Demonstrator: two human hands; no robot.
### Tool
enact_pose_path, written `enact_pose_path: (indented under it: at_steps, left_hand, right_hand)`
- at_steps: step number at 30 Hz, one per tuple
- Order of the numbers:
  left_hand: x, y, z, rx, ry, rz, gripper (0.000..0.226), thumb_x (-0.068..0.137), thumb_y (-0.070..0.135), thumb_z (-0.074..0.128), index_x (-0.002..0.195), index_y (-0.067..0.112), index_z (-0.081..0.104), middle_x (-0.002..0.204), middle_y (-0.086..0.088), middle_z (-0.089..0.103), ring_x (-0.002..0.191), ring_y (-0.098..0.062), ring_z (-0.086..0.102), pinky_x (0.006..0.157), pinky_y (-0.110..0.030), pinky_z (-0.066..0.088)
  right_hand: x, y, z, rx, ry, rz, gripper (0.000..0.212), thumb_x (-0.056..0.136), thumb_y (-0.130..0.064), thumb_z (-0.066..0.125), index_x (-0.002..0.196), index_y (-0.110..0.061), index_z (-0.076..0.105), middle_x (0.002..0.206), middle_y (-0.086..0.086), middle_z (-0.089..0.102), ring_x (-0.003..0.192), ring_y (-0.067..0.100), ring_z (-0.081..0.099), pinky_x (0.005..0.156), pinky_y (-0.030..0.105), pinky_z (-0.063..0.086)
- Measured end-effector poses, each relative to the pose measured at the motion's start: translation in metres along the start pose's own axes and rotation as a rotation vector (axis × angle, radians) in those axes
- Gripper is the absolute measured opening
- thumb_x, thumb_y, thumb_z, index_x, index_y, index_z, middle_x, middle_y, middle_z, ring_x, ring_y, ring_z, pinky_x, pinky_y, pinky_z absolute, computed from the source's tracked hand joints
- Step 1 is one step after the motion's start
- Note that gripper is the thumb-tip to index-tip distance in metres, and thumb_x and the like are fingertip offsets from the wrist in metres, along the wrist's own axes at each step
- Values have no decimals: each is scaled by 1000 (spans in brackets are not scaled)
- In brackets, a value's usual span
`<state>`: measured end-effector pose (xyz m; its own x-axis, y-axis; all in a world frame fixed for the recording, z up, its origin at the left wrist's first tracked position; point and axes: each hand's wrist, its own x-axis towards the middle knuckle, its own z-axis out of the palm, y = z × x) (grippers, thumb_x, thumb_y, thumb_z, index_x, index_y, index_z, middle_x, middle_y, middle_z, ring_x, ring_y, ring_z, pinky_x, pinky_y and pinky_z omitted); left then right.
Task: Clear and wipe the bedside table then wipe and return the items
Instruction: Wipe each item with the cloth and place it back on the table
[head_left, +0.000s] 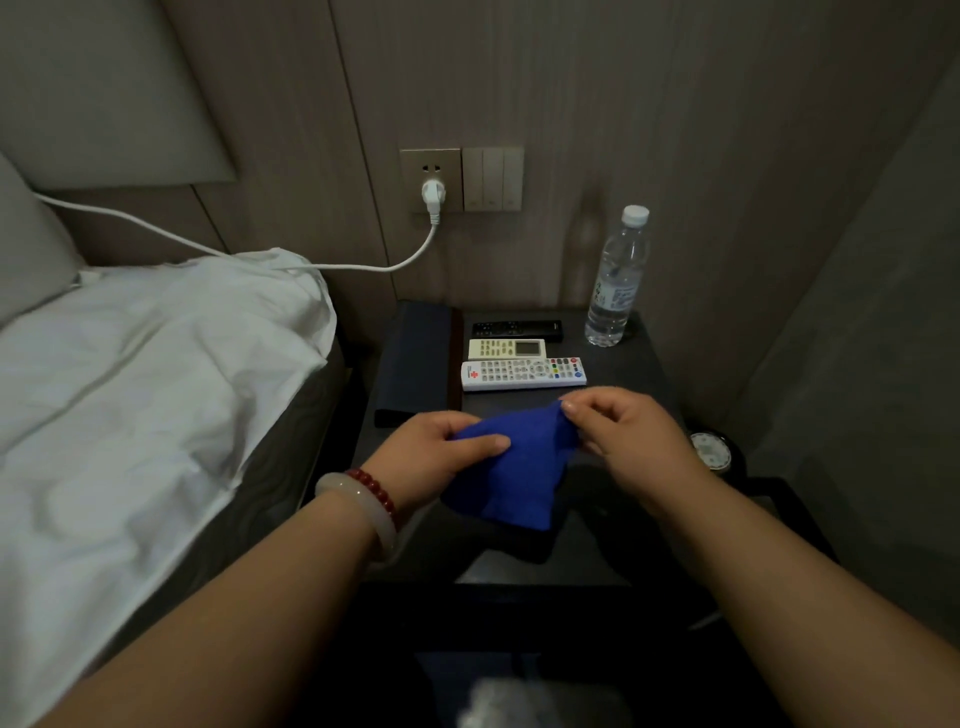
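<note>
While over the bedside table (640, 375), blue cloth (511, 480) in left hand (430, 458), right hand (635, 437)

My feed is dim and greyish. The back wall (571, 78) is clad in tall grey-brown panels with thin vertical seams. On it, above the dark desk (644, 374), I see a socket plate (449, 161) with a white plug (432, 196) in it, and a three-key switch panel (492, 179) just to its right. The plug's white cable (363, 269) runs left over the bed (130, 415). The bed stands just left of the desk, its rumpled white sheet (208, 322) hanging over a dark mattress side (280, 441). A padded headboard panel (104, 88) sits on the wall above a grey pillow (31, 244). A plainer grey wall (857, 312) closes in on the right.
</note>
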<state>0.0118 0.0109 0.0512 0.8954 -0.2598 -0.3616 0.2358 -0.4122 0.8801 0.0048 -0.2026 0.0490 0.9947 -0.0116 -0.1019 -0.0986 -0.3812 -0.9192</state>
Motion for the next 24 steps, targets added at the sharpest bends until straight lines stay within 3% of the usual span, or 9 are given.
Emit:
enact_pose_path:
  at_steps: [4, 9, 11, 13, 16, 19, 22, 24]
  left_hand:
    - [-6, 5, 13, -89, 26, 71, 32, 87, 33, 68, 117, 39, 59, 123, 11, 59, 109, -6, 56, 90, -29, 47]
    - [-11, 3, 33, -57, -8, 201, 52, 71, 34, 83, 118, 35, 62, 119, 10, 67, 114, -8, 60, 102, -38, 47]
    - [-14, 4, 41, -106, -20, 202, 44, 78, 24, 79, 118, 30, 61, 117, 6, 68, 111, -11, 62, 95, -29, 51]
    - [-18, 8, 45, -70, 0, 195, 34, 87, 18, 69, 118, 28, 61, 112, 5, 68, 104, -10, 64, 77, -17, 52]
    - [-22, 10, 43, 106, 39, 137, 16, 95, 23, 57, 108, 32, 62, 102, 9, 65, 94, -7, 62, 68, -19, 43]
    - [-27, 10, 36, 226, 19, 90, 17, 97, 32, 52, 107, 27, 65, 102, 3, 67, 93, -9, 62, 73, -23, 45]
    - [-32, 7, 24, 288, 10, 11, 20, 95, 38, 55, 105, 24, 66, 103, 1, 67, 96, -13, 63, 84, -31, 48]
    - [-35, 4, 14, 297, 3, -28, 19, 92, 37, 60, 103, 23, 67, 103, 1, 69, 97, -13, 64, 90, -36, 49]
  right_hand:
    - [-11, -9, 7, -151, 48, -133, 21, 96, -33, 52, 82, -22, 63, 76, -1, 63, 71, 11, 57, 60, 26, 43]
    - [-19, -24, 11, -194, -39, -227, 17, 95, -31, 56, 84, -24, 67, 77, -6, 65, 72, 2, 58, 61, 16, 41]
    - [-21, -30, 9, -196, -38, -232, 19, 94, -32, 57, 81, -24, 67, 75, -7, 64, 68, -2, 57, 58, 15, 38]
    - [-23, -34, 5, -186, -8, -234, 23, 94, -32, 57, 74, -25, 65, 69, -8, 62, 61, -5, 54, 55, 14, 35]
    - [-27, -36, -4, -111, 12, -162, 26, 94, -38, 57, 76, -22, 68, 72, -1, 66, 62, 6, 56, 58, 24, 41]
    - [-30, -35, -16, 101, -18, 6, 27, 92, -41, 60, 78, -20, 71, 72, 4, 69, 64, 16, 61, 60, 31, 48]
    - [-29, -24, -34, 121, -111, 80, 11, 82, -26, 74, 84, -16, 73, 84, 6, 74, 83, 22, 70, 75, 34, 56]
    - [-30, -17, -48, -8, -158, 109, 14, 77, -15, 77, 90, -16, 73, 95, 7, 73, 91, 22, 69, 81, 33, 55]
